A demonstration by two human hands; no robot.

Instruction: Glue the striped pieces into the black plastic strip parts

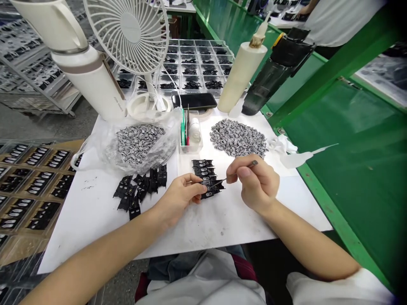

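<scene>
The left hand seems clenched on a small black plastic part at the end of a ridged, overlapping row on the white counter. The right hand grasps a slim metal pick, its tip at that part. Nearby lie angular black pieces and a heap of speckled grey pieces.

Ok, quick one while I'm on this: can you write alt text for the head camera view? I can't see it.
Over a white table, the right hand holds tweezers to a row of small black parts, which the left hand touches. Behind lie heaps of small grey-and-white pieces, one in a clear plastic bag, with a compartment tray of black parts and a fan beyond.
</scene>
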